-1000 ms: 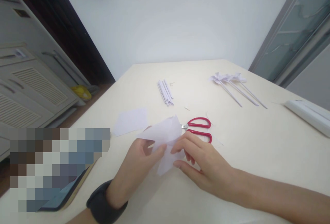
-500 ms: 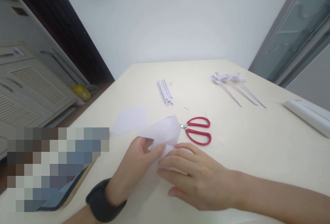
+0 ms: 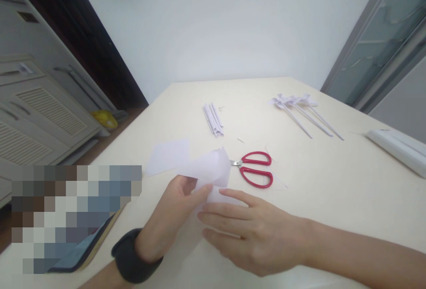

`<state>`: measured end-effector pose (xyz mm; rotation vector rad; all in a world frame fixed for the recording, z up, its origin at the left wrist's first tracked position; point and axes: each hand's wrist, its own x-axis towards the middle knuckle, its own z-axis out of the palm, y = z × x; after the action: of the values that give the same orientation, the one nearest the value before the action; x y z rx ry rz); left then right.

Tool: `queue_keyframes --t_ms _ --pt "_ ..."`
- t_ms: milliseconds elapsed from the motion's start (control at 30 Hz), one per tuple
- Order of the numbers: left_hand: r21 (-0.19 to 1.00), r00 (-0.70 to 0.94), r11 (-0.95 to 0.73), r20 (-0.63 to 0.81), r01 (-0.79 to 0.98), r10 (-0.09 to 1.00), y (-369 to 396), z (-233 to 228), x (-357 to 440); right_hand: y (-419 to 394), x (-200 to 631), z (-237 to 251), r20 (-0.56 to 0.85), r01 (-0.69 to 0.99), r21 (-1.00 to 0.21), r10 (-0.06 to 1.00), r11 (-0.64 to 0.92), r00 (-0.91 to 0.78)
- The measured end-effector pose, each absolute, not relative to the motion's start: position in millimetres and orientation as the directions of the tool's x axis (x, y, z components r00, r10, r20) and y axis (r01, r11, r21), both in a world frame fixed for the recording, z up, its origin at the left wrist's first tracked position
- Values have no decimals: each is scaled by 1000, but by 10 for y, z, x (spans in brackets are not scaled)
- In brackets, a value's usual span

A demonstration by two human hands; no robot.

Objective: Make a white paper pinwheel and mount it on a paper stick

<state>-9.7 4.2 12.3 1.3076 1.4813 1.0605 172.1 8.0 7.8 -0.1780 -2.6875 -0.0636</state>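
Observation:
A white paper sheet (image 3: pixel 213 167), with its upper part curved and folded over, is raised a little above the table. My left hand (image 3: pixel 184 193) pinches it at its lower left, thumb on top and fingers partly hidden beneath. My right hand (image 3: pixel 248 229) holds the lower right part of the same sheet, fingers laid across its near flap; the thumb is out of sight. Just beyond the sheet lie red-handled scissors (image 3: pixel 256 170), their blades mostly covered by it. A flat piece of white paper (image 3: pixel 168 156) rests on the table to the left.
Several rolled paper sticks (image 3: pixel 213 119) lie farther back. Paper pinwheels (image 3: pixel 293 100) on sticks are at the far right. A long white box-like object (image 3: pixel 397 149) sits at the right edge, and a dark-edged device (image 3: pixel 84 249), partly blurred out, at the left. Small scraps dot the table (image 3: pixel 186 107).
My right hand has shifted slightly left and down, with its fingers farther over the near flap. The sheet's upper part has tipped slightly left. My left hand has barely moved.

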Motion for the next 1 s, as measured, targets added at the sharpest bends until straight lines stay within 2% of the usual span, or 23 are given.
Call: queue_keyframes --t_ms 100,200,333,467,567,833,1000 --pt "966 -81 100 -83 237 993 40 135 -89 84 1731 71 419 122 60 86 991 -904" --pt "966 -73 115 -101 230 992 37 136 -94 83 1734 89 410 107 44 80 993 -909" --pt "976 -61 96 -86 193 994 37 148 -96 76 1738 170 439 114 -110 151 987 -886" --pt "987 -2 93 -93 128 996 44 189 -85 80 1767 244 454 170 -297 295 940 -840" --pt "993 0 69 -69 100 998 46 201 -85 95 1786 264 430 232 -369 386 900 -816" --pt "994 -12 24 -23 107 1000 52 183 -95 143 1794 246 473 262 -435 466 862 -748" --pt "995 -13 33 -32 96 999 52 199 -76 173 1808 230 490 299 -412 486 861 -724"
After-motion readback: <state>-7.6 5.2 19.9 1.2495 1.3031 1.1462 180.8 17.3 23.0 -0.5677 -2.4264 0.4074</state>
